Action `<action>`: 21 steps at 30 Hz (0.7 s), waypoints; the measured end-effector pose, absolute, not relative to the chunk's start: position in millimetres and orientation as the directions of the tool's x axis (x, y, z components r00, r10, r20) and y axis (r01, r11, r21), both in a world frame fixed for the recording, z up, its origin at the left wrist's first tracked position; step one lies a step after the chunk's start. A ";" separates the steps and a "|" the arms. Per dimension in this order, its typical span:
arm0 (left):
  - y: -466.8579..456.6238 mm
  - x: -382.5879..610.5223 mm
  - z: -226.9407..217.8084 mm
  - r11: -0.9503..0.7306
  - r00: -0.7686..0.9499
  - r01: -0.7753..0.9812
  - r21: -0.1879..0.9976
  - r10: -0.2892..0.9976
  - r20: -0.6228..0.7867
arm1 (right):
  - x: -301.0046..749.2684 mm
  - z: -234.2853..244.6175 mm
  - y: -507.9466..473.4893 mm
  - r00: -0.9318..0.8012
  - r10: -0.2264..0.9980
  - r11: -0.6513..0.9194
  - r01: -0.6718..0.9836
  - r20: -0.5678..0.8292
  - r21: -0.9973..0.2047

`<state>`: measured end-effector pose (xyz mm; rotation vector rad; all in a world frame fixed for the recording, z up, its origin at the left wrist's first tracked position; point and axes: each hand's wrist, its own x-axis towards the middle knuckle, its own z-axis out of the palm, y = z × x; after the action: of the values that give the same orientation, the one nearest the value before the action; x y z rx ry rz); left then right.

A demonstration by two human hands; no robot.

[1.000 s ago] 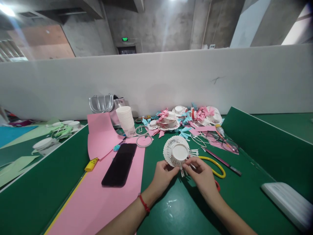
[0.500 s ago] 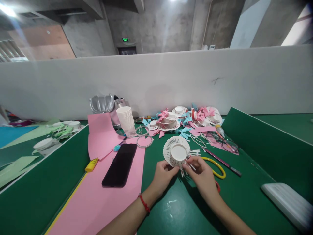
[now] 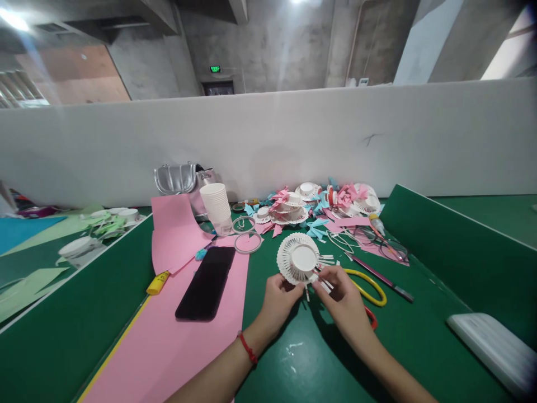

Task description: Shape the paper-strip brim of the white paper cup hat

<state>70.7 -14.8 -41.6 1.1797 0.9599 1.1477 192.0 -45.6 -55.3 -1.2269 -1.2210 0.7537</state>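
A white paper cup, its wall cut into strips and spread flat around the base, is held up over the green table. Most strips are folded into a scalloped brim. Several loose strips stick out at the right and below. My left hand pinches the brim's lower left edge, closed on it. At the lower right, my right hand is closed on the loose strips with thumb and fingertips. The exact strip between those fingers is partly hidden.
Behind lie finished paper-cup hats with pink and blue bows. A cup stack, phone and pink paper are at left. Yellow-handled scissors, a purple pen, glasses and a white keyboard-like object are at right.
The paper cup has shifted slightly left and turned a little in my hands. Fewer loose strips hang below it, and my right fingers have moved slightly upward along the brim.
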 end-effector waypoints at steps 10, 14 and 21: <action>-14.8 68.9 -39.4 0.027 0.186 -0.164 0.986 0.983 0.004 | 189.4 -51.7 -47.3 0.144 0.945 0.242 0.297 0.294 -0.924; -15.8 67.4 -37.1 0.071 0.235 -0.175 0.982 0.972 -0.029 | 191.0 -56.2 -44.6 0.136 0.957 0.213 0.274 0.257 -0.938; -16.9 67.7 -32.8 0.068 0.229 -0.152 0.986 0.973 -0.032 | 192.3 -55.5 -45.2 0.149 0.959 0.189 0.291 0.240 -0.938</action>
<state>67.7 -16.9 -32.8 1.1556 0.9510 1.0772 192.3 -45.2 -55.5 -1.3184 -1.3617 0.7681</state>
